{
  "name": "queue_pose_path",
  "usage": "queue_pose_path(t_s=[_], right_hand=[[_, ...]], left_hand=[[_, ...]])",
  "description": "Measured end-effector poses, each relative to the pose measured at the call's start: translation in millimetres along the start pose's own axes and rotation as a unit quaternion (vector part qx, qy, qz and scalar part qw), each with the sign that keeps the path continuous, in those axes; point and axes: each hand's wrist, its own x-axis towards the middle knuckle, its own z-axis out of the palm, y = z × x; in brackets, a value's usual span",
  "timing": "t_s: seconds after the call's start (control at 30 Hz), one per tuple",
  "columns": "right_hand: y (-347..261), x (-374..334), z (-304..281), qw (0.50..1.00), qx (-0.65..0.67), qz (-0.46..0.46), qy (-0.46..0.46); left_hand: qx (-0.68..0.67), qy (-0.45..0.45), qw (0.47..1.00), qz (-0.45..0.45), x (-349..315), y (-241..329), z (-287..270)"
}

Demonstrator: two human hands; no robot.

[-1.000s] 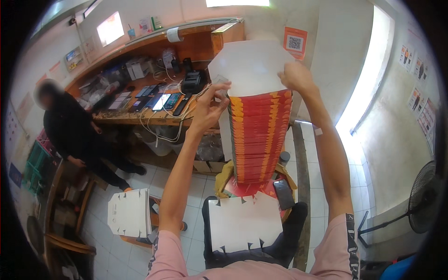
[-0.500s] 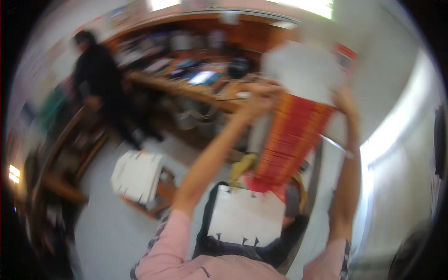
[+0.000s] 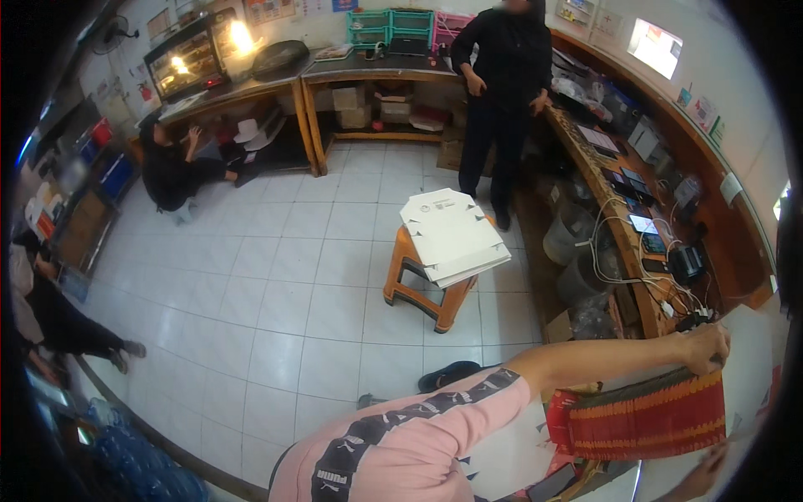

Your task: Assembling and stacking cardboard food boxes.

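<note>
Fingers (image 3: pixel 718 358) of the outstretched left hand (image 3: pixel 707 345) curl at the end of the red-and-orange stack (image 3: pixel 648 420) between it and the right hand (image 3: pixel 709 470), both grips unclear, with grey bins (image 3: pixel 565 243) beneath the counter (image 3: pixel 585 157), contents indistinct.

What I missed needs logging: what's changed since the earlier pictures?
The view swung left, putting the red-and-orange stack lower right; no grasp or release shows. Left hand and right hand stay near its far end; flattened white cartons stay on the orange stool.
</note>
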Motion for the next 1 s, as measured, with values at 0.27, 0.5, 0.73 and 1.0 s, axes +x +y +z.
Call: queue_pose_path(t_s=[0.27, 0.5, 0.73, 1.0], right_hand=[[0.0, -333.2, 77.0, 0.921, 0.114, 0.185, -0.324], [44.4, -393.0, 111.2, 0.93, -0.047, 0.121, -0.344], [17.9, -371.9, 157.7, 0.904, -0.106, 0.085, -0.406], [16.6, -377.4, 171.1, 0.934, -0.068, -0.002, -0.352]], left_hand=[[0.093, 0.125, 0.987, -0.03, -144.0, 39.8, -25.2], [0.152, -0.23, 0.873, -0.402, -395.7, 57.4, -55.3], [0.211, -0.354, 0.84, -0.354, -471.2, 89.1, -62.2], [0.218, -0.38, 0.835, -0.332, -479.3, 89.7, -66.8]])
